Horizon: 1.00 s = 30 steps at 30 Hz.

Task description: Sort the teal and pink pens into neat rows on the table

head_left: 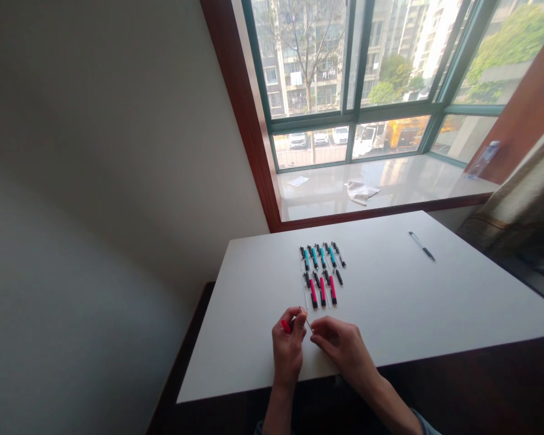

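Close to the table's front edge, my left hand [289, 347] is closed around a red pen barrel [285, 327]. A thin pen refill [309, 326] slants between the two hands. At its lower end, the fingertips of my right hand [338, 341] are pinched together. Just beyond lie pen parts in two rows. The nearer row has red barrels [323, 292] with black clips, short black grips [339, 277] and thin refills. Behind it are teal barrels [315, 258] with more black parts and refills.
A clear pen with a black grip [421, 246] lies on the right of the white table [381, 290]. On the windowsill behind are a white cloth [361, 192], a paper piece [298, 181] and a clear bottle [483, 160]. A wall stands left, a curtain [512, 181] right.
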Each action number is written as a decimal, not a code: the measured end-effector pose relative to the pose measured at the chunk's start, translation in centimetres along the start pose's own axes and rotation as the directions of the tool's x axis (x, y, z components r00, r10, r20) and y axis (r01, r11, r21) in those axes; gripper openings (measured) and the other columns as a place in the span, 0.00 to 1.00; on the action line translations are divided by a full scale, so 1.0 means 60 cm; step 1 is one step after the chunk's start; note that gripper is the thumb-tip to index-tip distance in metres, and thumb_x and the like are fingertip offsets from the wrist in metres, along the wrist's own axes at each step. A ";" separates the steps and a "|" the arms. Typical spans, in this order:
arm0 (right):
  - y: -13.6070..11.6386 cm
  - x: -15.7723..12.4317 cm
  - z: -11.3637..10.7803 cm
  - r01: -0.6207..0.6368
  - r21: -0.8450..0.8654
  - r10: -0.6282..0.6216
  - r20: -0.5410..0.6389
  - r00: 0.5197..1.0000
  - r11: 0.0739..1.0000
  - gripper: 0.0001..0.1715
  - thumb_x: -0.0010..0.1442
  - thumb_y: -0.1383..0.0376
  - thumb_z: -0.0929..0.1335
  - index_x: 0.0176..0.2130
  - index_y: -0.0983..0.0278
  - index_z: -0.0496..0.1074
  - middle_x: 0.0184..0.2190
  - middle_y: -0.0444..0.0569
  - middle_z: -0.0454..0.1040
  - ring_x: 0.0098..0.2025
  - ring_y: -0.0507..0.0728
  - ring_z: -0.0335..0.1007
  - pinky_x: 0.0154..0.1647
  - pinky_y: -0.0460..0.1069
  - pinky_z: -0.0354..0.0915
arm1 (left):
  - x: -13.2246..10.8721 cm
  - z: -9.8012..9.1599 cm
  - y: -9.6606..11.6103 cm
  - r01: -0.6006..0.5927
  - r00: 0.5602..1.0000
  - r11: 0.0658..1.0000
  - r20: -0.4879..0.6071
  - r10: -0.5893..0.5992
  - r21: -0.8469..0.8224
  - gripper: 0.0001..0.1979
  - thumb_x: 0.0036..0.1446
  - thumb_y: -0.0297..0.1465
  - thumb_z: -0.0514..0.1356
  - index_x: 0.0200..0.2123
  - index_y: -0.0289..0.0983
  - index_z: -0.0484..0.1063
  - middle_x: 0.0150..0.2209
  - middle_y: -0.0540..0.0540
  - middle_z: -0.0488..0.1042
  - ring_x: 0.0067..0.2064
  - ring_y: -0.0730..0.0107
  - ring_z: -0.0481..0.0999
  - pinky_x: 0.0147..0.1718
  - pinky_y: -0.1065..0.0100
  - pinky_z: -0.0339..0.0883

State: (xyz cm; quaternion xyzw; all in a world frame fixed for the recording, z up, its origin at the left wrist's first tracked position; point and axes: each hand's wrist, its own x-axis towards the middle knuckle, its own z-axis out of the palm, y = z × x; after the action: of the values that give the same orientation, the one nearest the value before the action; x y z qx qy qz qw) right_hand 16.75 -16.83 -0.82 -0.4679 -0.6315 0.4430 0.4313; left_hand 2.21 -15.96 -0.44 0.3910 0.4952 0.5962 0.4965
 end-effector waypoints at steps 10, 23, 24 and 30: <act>-0.003 -0.001 -0.035 0.048 -0.164 -0.055 -0.034 0.998 0.985 0.04 0.64 0.63 0.68 0.37 0.60 0.72 0.30 0.44 0.77 0.32 0.54 0.72 0.37 0.47 0.68 | 0.010 -0.011 -0.020 -0.028 0.982 0.965 -0.188 -0.022 -0.260 0.18 0.49 0.41 0.74 0.37 0.34 0.79 0.27 0.52 0.69 0.24 0.82 0.58 0.24 0.78 0.58; 0.026 0.092 -0.097 -0.025 -0.428 -0.064 -0.192 0.979 0.904 0.08 0.64 0.61 0.65 0.36 0.61 0.72 0.25 0.45 0.76 0.24 0.54 0.70 0.28 0.47 0.64 | 0.008 -0.011 -0.014 -0.032 0.989 0.979 -0.150 0.002 -0.199 0.18 0.50 0.42 0.74 0.35 0.34 0.78 0.24 0.54 0.64 0.25 0.79 0.58 0.25 0.75 0.58; 0.030 0.095 -0.096 -0.028 -0.441 -0.067 -0.196 0.978 0.897 0.08 0.63 0.61 0.65 0.35 0.61 0.72 0.24 0.44 0.76 0.24 0.54 0.70 0.29 0.47 0.64 | 0.008 -0.011 -0.014 -0.034 0.989 0.980 -0.147 0.005 -0.198 0.18 0.50 0.42 0.73 0.34 0.34 0.78 0.23 0.54 0.64 0.25 0.79 0.58 0.25 0.75 0.58; 0.049 0.101 -0.094 -0.013 -0.492 -0.081 -0.168 0.983 0.870 0.05 0.61 0.65 0.65 0.35 0.60 0.72 0.23 0.42 0.75 0.24 0.54 0.70 0.30 0.47 0.62 | 0.007 -0.007 -0.010 -0.032 0.991 0.983 -0.133 0.008 -0.179 0.18 0.51 0.43 0.73 0.34 0.34 0.77 0.25 0.53 0.66 0.25 0.79 0.58 0.26 0.75 0.59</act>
State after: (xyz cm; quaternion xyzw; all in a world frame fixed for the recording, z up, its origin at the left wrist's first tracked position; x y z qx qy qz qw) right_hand 21.63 -9.57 -1.50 -0.5895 -0.6891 0.2154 0.3622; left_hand 1.82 -15.64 -1.11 0.3090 0.4667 0.6682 0.4901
